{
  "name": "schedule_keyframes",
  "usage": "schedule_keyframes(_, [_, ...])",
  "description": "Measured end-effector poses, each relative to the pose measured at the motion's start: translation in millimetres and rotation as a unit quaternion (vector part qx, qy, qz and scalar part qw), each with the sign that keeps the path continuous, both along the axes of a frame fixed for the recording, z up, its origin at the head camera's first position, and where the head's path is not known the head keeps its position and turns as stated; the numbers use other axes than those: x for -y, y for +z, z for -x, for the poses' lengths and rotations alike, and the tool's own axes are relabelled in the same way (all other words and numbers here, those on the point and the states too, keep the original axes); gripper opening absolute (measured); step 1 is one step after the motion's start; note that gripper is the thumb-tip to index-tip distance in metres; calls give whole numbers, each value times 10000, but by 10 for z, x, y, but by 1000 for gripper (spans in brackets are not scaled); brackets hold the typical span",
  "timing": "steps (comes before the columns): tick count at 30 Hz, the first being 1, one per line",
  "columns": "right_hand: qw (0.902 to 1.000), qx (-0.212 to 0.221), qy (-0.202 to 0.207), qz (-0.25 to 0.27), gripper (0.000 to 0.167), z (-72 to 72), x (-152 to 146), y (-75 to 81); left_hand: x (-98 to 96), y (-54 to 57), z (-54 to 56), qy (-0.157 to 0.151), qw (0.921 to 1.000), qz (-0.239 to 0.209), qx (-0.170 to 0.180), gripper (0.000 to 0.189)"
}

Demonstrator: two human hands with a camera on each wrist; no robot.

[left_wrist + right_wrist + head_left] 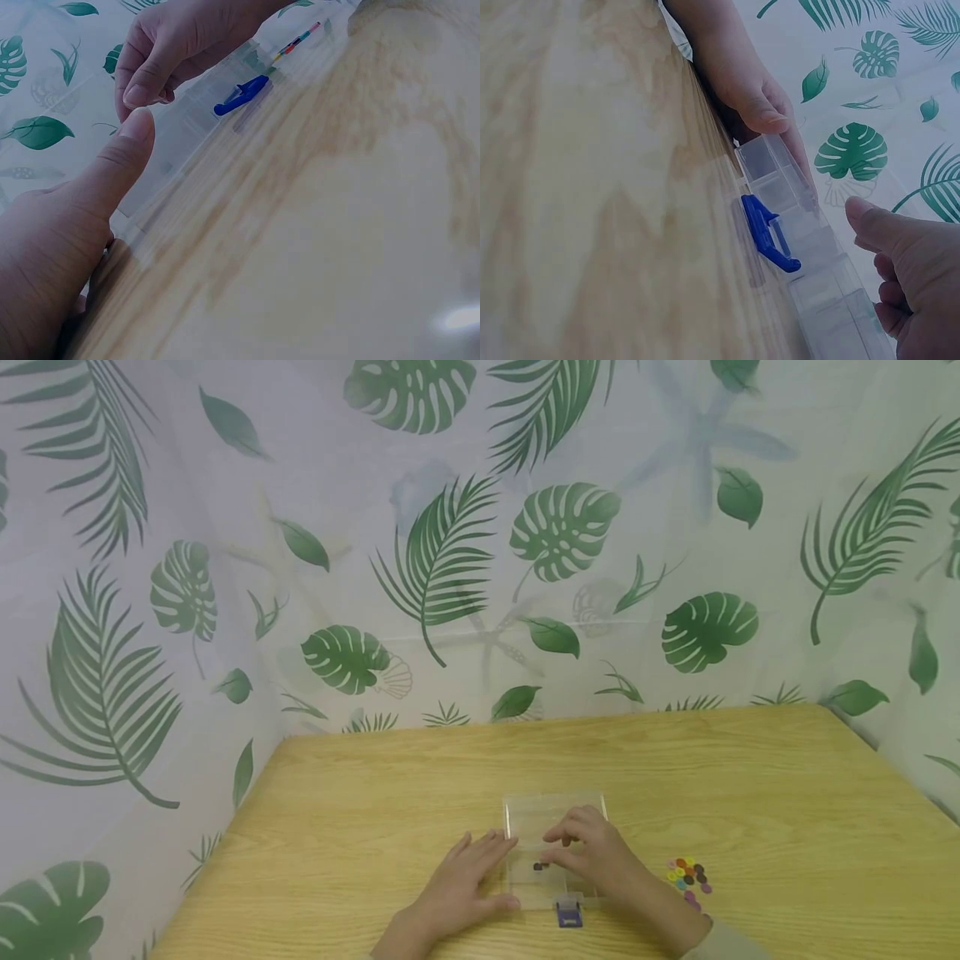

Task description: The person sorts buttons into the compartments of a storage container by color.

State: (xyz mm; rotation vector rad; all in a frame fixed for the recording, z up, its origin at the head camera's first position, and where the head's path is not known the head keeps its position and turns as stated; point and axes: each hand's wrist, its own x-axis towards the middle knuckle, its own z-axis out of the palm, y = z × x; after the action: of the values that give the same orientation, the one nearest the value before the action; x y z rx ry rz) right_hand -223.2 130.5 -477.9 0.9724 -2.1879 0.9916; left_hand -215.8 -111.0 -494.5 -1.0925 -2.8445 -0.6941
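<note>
A clear plastic compartment box (525, 897) with a blue latch (570, 915) on its front edge lies on the table, its clear lid (551, 806) folded back. My left hand (468, 881) rests along the box's left side, its fingers fairly straight and the thumb near the front corner. Over the compartments hovers my right hand (600, 852), with thumb and forefinger apart and the other fingers bent. Small dark pieces (537, 866) show inside the box just beside the right thumb tip. Nothing shows between the right thumb and fingers in the right wrist view.
A loose group of small round coloured buttons (686, 875) lies to the right of the box, near the right forearm. The wood-grain table (360, 810) meets a leaf-printed cloth (450, 610) at its back and sides.
</note>
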Motion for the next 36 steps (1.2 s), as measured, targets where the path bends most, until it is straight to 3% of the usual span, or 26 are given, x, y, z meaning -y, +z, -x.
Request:
schedule_keyframes(7, [10000, -55, 59, 41, 24, -33, -65, 39, 4, 8, -9, 23, 10000, 5, 17, 73])
schedule_keyframes(15, [9978, -604, 254, 60, 27, -70, -165, 29, 10, 5, -27, 99, 9999, -5, 122, 73])
schedule_keyframes(20, [9947, -944, 369, 156, 29, -60, -280, -17, -1, 35, -22, 93, 9999, 116, -14, 74])
schedule_keyframes(28, [9938, -923, 548, 300, 39, -81, -458, -96, 21, 53, -2, 44, 9999, 86, -52, 74])
schedule_keyframes(36, [9934, -1066, 398, 112, 36, -189, -735, -154, 18, 6, 8, 38, 10000, 57, -30, 73])
